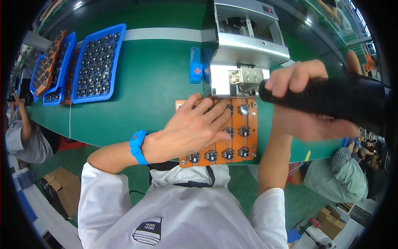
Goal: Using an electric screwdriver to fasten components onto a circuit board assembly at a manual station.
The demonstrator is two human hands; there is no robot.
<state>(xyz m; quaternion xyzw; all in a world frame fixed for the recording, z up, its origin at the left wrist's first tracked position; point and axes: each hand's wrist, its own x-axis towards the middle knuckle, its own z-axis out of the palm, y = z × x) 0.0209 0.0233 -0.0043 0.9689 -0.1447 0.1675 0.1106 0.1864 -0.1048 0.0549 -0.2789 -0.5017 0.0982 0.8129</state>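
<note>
green bench (157,62) seen curving across the view. at its far side a metal machine (253,46) is stationed, boxy and open-windowed. to the left, a blue tray (92,98) is filled with rows of dark round parts.

orange board (219,144) is set at the near edge of the bench, directly in front of the machine; its upper left is covered by the left hand (192,126). judged stiff, flat and fairly light, likely to slide if pushed from one side. best taken by its bare side edges, kept level so nothing is tipped out.

black tool (331,97), thick and cylindrical, is held raised at the right. wrapped around its body are the fingers of the right hand (299,119). probably weighty and hard; a full grip round the middle seems suited. its working tip cannot be made out.

left fingers are spread and bent over the board's upper rows; whether anything is pinched beneath them cannot be told. a blue wristband (137,147) is worn on that arm.

round modules (244,131) are seated in rows on the board: shiny, small, presumably fragile, better touched by the rims than the faces.
</note>
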